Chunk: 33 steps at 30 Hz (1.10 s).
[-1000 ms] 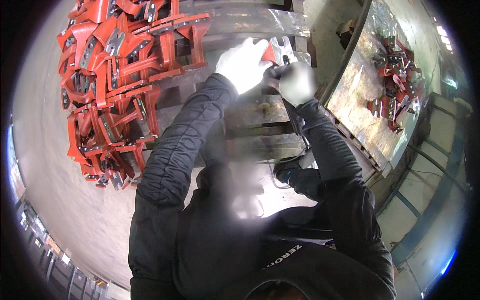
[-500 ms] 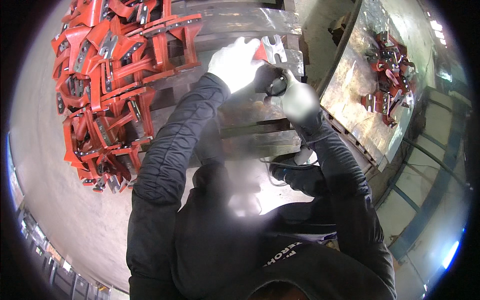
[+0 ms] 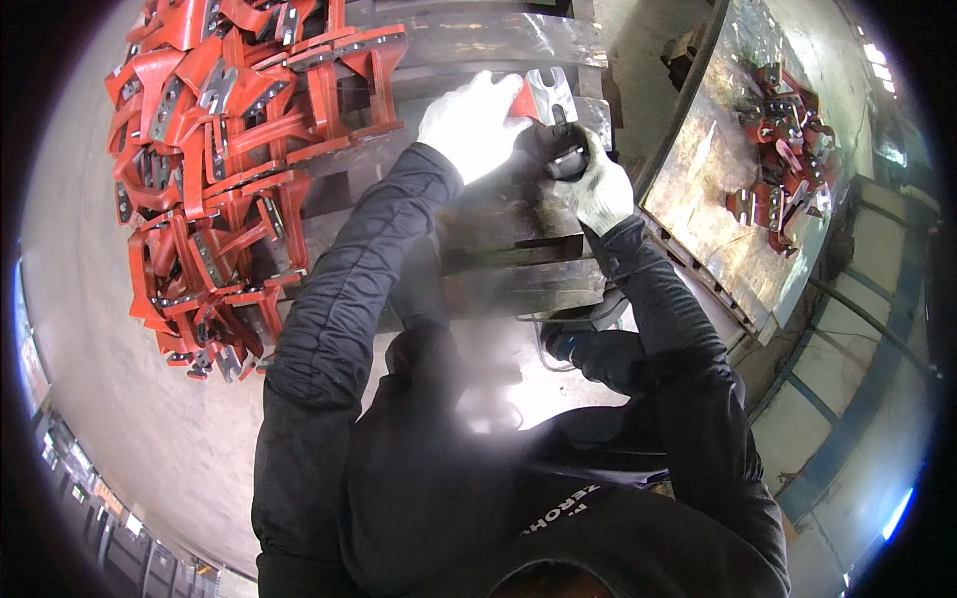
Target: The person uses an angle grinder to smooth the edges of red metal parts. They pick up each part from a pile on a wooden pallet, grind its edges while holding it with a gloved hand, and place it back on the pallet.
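Forked metal bracket (image 3: 545, 99), at the far right of a scuffed, dark slatted pallet (image 3: 469, 42), whose left side bears a tangled heap of red angular brackets (image 3: 219, 135). The white-gloved left hand (image 3: 471, 125) grasps its red-painted part; the gloved right hand (image 3: 603, 191) grips a rounded black power tool (image 3: 555, 146) just beside it. It should handle as stiff, fairly heavy and sturdy; smooth paint might slip, so hold the red body firmly, clear of the bare, shiny two-pronged end.

Right hand (image 3: 601, 191) now further to bracket's (image 3: 548, 100) near side than 1 s ago; blur gone, more of tool (image 3: 566, 156) showing.
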Each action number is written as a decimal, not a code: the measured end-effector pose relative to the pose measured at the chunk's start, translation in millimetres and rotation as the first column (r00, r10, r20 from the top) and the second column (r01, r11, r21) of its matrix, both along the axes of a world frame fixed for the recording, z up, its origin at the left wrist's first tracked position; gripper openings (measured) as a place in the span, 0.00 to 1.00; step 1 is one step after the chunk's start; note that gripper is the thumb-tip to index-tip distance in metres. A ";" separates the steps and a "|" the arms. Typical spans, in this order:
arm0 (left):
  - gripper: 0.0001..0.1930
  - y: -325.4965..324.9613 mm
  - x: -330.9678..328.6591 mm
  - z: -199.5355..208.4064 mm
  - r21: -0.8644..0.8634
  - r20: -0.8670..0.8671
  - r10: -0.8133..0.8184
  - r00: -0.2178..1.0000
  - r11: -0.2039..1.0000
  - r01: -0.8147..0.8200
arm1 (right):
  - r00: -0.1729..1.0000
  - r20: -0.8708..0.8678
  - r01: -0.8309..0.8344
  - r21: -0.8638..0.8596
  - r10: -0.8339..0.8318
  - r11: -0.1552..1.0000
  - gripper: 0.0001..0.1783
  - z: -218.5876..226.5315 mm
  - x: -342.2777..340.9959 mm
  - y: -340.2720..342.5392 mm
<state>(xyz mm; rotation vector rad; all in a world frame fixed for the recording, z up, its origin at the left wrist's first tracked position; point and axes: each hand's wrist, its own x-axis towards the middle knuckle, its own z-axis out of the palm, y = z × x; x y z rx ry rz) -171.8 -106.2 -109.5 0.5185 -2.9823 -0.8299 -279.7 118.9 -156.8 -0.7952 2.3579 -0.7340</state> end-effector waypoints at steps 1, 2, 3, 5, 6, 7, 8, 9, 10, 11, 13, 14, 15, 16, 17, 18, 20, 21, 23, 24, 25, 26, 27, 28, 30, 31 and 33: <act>0.28 0.0 -0.2 -1.2 -0.001 -0.005 0.001 1.000 1.000 -0.001 | 0.997 -0.074 0.001 0.034 0.002 0.999 0.52 6.9 -0.4 -7.0; 0.28 -0.1 0.9 -1.9 0.000 -0.001 0.006 1.000 1.000 -0.006 | 0.989 -0.148 0.005 0.067 0.005 0.998 0.52 11.1 -0.6 -12.1; 0.28 -0.5 3.1 -2.4 0.002 0.002 0.010 1.000 1.000 -0.010 | 0.986 -0.166 0.013 0.013 -0.011 1.000 0.51 10.9 -0.8 -14.2; 0.29 -0.3 3.3 -0.7 -0.003 0.018 0.010 1.000 1.000 -0.010 | 0.994 -0.106 -0.001 -0.023 -0.001 1.000 0.51 11.6 -2.4 -12.8; 0.29 -0.6 2.5 2.2 -0.009 0.034 0.008 0.999 1.000 -0.008 | 0.997 -0.076 -0.007 -0.041 0.004 0.999 0.50 12.2 -2.9 -12.2; 0.29 -0.5 2.2 4.0 -0.016 0.050 0.010 0.999 1.000 -0.009 | 0.996 -0.074 -0.038 0.061 0.043 0.997 0.50 14.6 -1.5 -13.7; 0.29 -0.8 2.1 1.8 -0.018 0.039 0.009 0.999 1.000 -0.008 | 0.995 -0.076 -0.056 0.068 0.061 0.996 0.50 18.0 -1.3 -16.1; 0.29 -1.5 2.4 -2.1 -0.019 0.028 0.007 1.000 1.000 -0.007 | 0.994 -0.077 -0.073 0.076 0.079 0.994 0.50 22.6 -1.1 -19.6; 0.29 -1.4 1.9 -2.7 -0.021 0.015 0.005 1.000 1.000 -0.005 | 0.992 -0.080 -0.089 0.083 0.096 0.993 0.49 24.8 -0.3 -21.7; 0.29 -0.9 1.7 -1.8 -0.022 0.023 0.006 1.000 1.000 -0.006 | 0.997 -0.078 -0.016 0.094 0.024 0.995 0.48 17.7 -3.4 -26.4; 0.30 -0.7 2.3 1.9 -0.023 0.038 0.009 0.999 1.000 -0.009 | 0.992 -0.125 0.018 0.024 -0.015 1.000 0.51 9.8 -10.9 -33.0; 0.30 -1.1 2.0 1.4 -0.010 0.039 0.005 0.999 1.000 -0.004 | 0.993 -0.122 -0.002 -0.030 -0.001 1.000 0.52 7.8 -14.5 -34.5; 0.30 -1.7 1.3 0.7 0.003 0.041 0.000 0.999 1.000 -0.001 | 0.992 -0.119 -0.029 -0.002 0.029 1.000 0.51 6.1 -15.4 -35.4; 0.30 -2.4 0.5 -0.2 0.015 0.044 -0.005 0.999 1.000 0.004 | 0.992 -0.115 -0.055 0.024 0.058 0.998 0.51 5.6 -15.5 -36.8; 0.30 -2.4 0.2 -3.2 -0.002 0.013 -0.002 1.000 1.000 0.002 | 0.990 -0.110 -0.081 0.051 0.086 0.995 0.51 4.7 -16.3 -38.2; 0.30 -1.7 0.3 -8.0 -0.018 -0.019 0.000 1.000 1.000 0.000 | 0.999 0.049 0.007 -0.024 -0.006 1.000 0.51 -11.9 -24.0 -36.2; 0.30 -0.2 1.3 -7.5 -0.039 -0.035 0.007 0.999 0.999 -0.008 | 0.993 0.106 0.060 -0.097 -0.050 0.994 0.51 -14.3 -26.6 -42.7; 0.30 0.3 2.2 -5.1 -0.044 -0.021 0.010 1.000 0.999 -0.011 | 1.000 -0.005 0.018 -0.100 -0.019 0.995 0.51 -14.5 -25.1 -42.1; 0.30 -0.5 2.2 -2.6 -0.032 -0.004 0.011 1.000 0.999 -0.011 | 0.998 -0.061 -0.019 -0.161 0.009 0.987 0.50 7.1 -20.9 -49.0; 0.30 -1.5 2.2 -2.5 -0.015 0.000 0.008 1.000 1.000 -0.008 | 0.997 -0.070 -0.023 -0.133 0.014 0.991 0.49 13.0 -19.5 -51.5; 0.30 -2.3 2.5 -2.4 0.002 0.007 0.005 1.000 1.000 -0.005 | 0.995 -0.086 -0.051 -0.069 0.044 0.996 0.49 18.5 -18.8 -56.4; 0.30 -2.7 2.7 -1.3 0.005 0.008 0.007 1.000 1.000 -0.007 | 0.992 -0.100 -0.077 -0.005 0.077 0.997 0.48 23.1 -18.5 -61.9; 0.29 -3.3 3.0 0.6 0.007 0.010 0.009 1.000 1.000 -0.009 | 0.988 -0.110 -0.104 0.059 0.110 0.993 0.48 24.3 -19.4 -64.8; 0.29 -0.1 -4.3 2.8 0.016 -0.005 -0.013 1.000 1.000 0.013 | 0.969 -0.225 -0.136 -0.125 0.105 0.983 0.45 -31.2 -39.6 -51.0; 0.29 -0.4 0.3 -7.1 -0.026 -0.056 0.006 0.998 1.000 -0.008 | 0.967 -0.248 -0.087 -0.129 0.053 0.988 0.43 -31.8 -43.9 -66.2; 0.29 -0.2 1.3 -11.4 -0.046 -0.086 0.013 0.996 0.999 -0.017 | 0.946 -0.302 -0.110 0.057 0.122 0.992 0.50 -13.3 -43.8 -71.4; 0.29 -0.2 0.1 -17.7 -0.069 -0.115 0.011 0.993 0.997 -0.019 | 0.958 -0.239 -0.155 0.034 0.159 0.987 0.52 -14.5 -46.0 -68.3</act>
